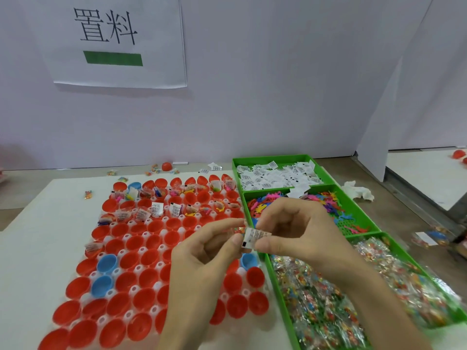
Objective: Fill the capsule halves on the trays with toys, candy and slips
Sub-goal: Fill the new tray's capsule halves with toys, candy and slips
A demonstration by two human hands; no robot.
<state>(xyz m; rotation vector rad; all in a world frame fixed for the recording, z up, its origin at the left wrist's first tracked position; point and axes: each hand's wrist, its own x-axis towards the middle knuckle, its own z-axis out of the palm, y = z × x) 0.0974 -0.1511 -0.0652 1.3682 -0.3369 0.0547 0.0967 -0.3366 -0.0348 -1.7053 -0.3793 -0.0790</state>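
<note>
A single printed slip (pixel 255 237) is held in the air between both hands, above the right edge of the white tray (pixel 137 269), level with its middle rows. The slip's left end is pinched between the thumb and forefinger of the left hand (pixel 202 253). Its right end is clamped in the same way by the right hand (pixel 298 231), whose other fingers are curled. Something clear and blurred is seen just beyond the left fingertips; what it is cannot be told

The capsule halves (pixel 141 258), mostly red with a few blue, are seated open side up in the tray on the left. The far rows are already loaded with slips, toys and packets. The nearer rows are mostly unfilled, though one packet is seen in a half at the left edge

On the right, three green bins (pixel 267 157) are lined up from far to near. Loose slips (pixel 273 178) are heaped in the far one, coloured toys (pixel 328 200) in the middle one and candy packets (pixel 316 299) in the near one. A crumpled tissue (pixel 358 193) lies just right of the bins, and a paper sign (pixel 116 39) is fixed to the far wall at upper left
</note>
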